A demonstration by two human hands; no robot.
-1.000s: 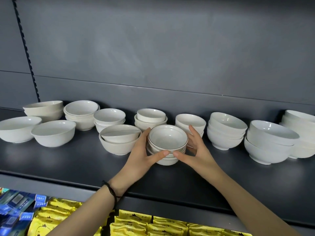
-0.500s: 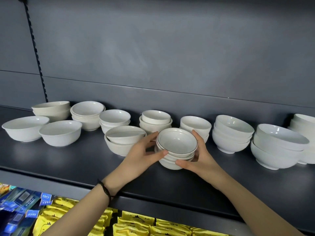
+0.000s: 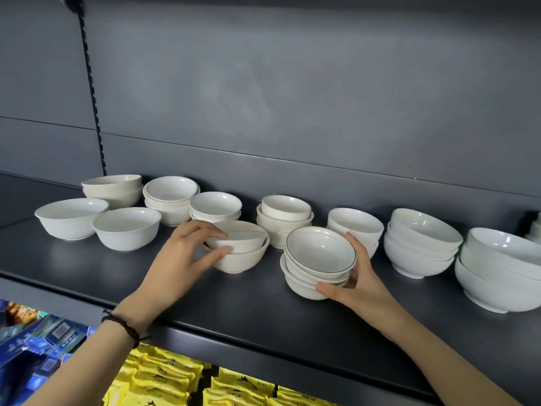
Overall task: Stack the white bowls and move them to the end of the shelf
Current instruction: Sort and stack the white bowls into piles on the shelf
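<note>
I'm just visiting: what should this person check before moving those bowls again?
1. Grip of the right hand on the rimmed stack: ok, fingers and thumb wrap it.
2. Is the rimmed stack level: not ok, it tilts.
3. Hold of the left hand on the nested pair: ok, fingers on the rim, thumb on the side.
4. Bare shelf between pair and stack: ok, they stand apart.
5. Room at the shelf's end: cannot tell, out of view.

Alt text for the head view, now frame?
At a dark grey metal shelf, the right hand holds a tilted stack of dark-rimmed white ceramic bowls while the left hand grips the upper white bowl of a neighbouring pair. Other white bowl stacks stand around; yellow packets lie below.
</note>
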